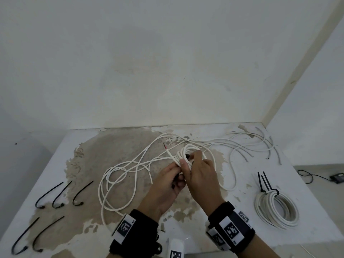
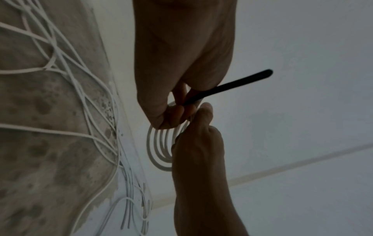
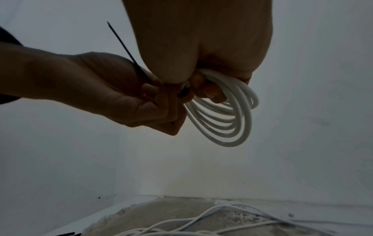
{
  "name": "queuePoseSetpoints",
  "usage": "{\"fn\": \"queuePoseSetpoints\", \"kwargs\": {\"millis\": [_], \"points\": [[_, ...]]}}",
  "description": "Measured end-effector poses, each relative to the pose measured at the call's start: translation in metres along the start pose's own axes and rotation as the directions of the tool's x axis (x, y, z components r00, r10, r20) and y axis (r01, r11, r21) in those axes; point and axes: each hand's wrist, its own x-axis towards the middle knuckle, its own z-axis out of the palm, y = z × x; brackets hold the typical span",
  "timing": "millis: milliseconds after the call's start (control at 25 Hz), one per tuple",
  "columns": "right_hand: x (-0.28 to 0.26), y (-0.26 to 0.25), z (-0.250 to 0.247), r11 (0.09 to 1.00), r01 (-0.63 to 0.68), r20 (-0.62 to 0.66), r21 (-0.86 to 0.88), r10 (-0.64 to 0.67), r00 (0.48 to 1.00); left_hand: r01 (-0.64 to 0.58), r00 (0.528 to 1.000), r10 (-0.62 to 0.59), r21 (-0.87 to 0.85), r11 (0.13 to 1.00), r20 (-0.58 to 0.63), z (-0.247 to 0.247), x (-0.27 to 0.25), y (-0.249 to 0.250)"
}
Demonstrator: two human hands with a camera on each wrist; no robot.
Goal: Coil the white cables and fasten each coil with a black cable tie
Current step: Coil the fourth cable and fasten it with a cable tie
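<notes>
A small coil of white cable hangs above the middle of the table, between both hands. My right hand grips the coil, its fingers curled round the bunched loops. My left hand pinches the tail of a black cable tie right beside the coil; the thin tail sticks up past its palm. The tie's head is hidden between the fingers. The cable's free end, with a red tip, pokes out to the left of the coil.
Loose white cable sprawls over the worn table, and more cable ends lie at the back right. A tied coil lies at the right. Several spare black ties lie at the left. A black device sits on the floor.
</notes>
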Motion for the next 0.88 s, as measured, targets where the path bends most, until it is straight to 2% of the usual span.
{"fn": "queuePoseSetpoints", "kwargs": {"millis": [80, 240, 320, 440, 520, 560, 640, 760, 840, 880], "points": [[-0.002, 0.0, 0.001, 0.995, -0.05, 0.019, 0.085, 0.048, 0.999, 0.019, 0.999, -0.017, 0.061, 0.998, -0.029, 0.001, 0.0, 0.003], [-0.004, 0.008, -0.001, 0.992, 0.001, -0.044, 0.123, 0.004, 0.999, 0.087, 0.994, -0.073, 0.168, 0.982, -0.085, 0.001, 0.001, 0.01], [-0.003, 0.01, -0.002, 0.992, 0.019, -0.061, 0.122, -0.011, 0.998, 0.097, 0.989, -0.078, 0.15, 0.984, -0.129, 0.003, 0.0, 0.011], [-0.003, 0.011, 0.001, 0.977, -0.095, 0.049, 0.192, 0.087, 0.995, 0.045, 0.986, -0.042, 0.015, 0.999, -0.16, 0.006, -0.009, 0.01], [-0.001, 0.016, 0.001, 0.946, -0.183, 0.108, 0.269, 0.159, 0.981, -0.053, 0.986, 0.065, 0.082, 0.995, -0.155, 0.005, -0.018, 0.01], [0.0, 0.018, -0.001, 0.929, -0.197, 0.107, 0.314, 0.171, 0.979, -0.119, 0.984, 0.145, 0.221, 0.968, -0.106, 0.006, -0.023, 0.011], [0.005, 0.017, -0.005, 0.903, -0.206, 0.117, 0.377, 0.174, 0.978, -0.245, 0.963, 0.269, 0.473, 0.847, 0.017, 0.008, -0.028, 0.01], [0.011, 0.01, -0.007, 0.877, -0.208, 0.132, 0.433, 0.166, 0.977, -0.379, 0.897, 0.435, 0.635, 0.673, 0.075, 0.007, -0.022, 0.008], [0.014, 0.007, -0.008, 0.871, -0.204, 0.139, 0.446, 0.158, 0.978, -0.416, 0.85, 0.504, 0.781, 0.466, 0.152, 0.004, -0.018, 0.007], [0.014, 0.007, -0.008, 0.869, -0.204, 0.143, 0.452, 0.155, 0.978, -0.42, 0.839, 0.515, 0.81, 0.409, 0.175, 0.004, -0.016, 0.008]]}}
